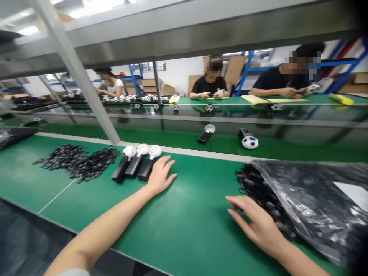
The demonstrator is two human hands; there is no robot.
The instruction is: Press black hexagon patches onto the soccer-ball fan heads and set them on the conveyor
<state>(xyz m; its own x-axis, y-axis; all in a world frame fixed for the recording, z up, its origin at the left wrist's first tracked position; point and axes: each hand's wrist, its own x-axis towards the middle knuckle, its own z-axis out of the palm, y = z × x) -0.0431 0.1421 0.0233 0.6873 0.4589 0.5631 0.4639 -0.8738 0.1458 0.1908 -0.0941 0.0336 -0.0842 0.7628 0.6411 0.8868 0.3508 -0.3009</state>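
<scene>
Left hand [159,178] lies low over the bench [195,230], fingers spread and straight, not closed around anything; it overlaps the near side of the rightmost of three units [134,166], though whether it touches that black handle I can't tell. Right hand [255,222] is also open, thumb and forefinger apart with nothing visible between them, beside the right pile [253,180] of small black pieces; contact with the pieces unclear. The three units lie side by side on the bench, slanted alike, white heads toward the far edge and handles toward the wearer, probably so each handle is easy to grab and the row stays tidy. Left pile [77,161], more black pieces, sits loose left of the row, likely spread out so single pieces can be picked. Right pile lies along the edge of a clear bag [316,191] with a white label [352,193], partly under or inside it, can't tell which; the bag probably keeps the stock together within right-hand reach. Beyond the bench edge, a white-headed unit [205,137] and a ball-headed unit [249,142] lie well apart on a green strip [172,138], which seems to be shared space between the two sides. Across it, middle co-worker [211,86] and right co-worker [270,82] handle items above yellow sheets [254,99], perhaps laid down to protect the surface.
</scene>
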